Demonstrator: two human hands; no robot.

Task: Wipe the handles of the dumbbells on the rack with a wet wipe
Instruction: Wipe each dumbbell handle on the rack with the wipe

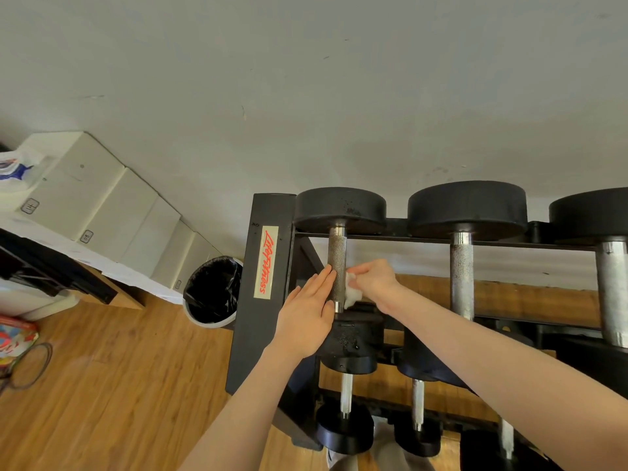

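Wet wipe [350, 289] is pinched in right hand [372, 283] against handle [337, 270] of leftmost top-tier dumbbell, at rack [261, 266] left end. Left hand [307, 316] is held flat, fingers together, fingertips touching handle's other side.

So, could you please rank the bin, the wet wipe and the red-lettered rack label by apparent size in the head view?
1. Bin, clearly largest.
2. Rack label.
3. Wet wipe, smallest, though the right hand pinching it hides part.
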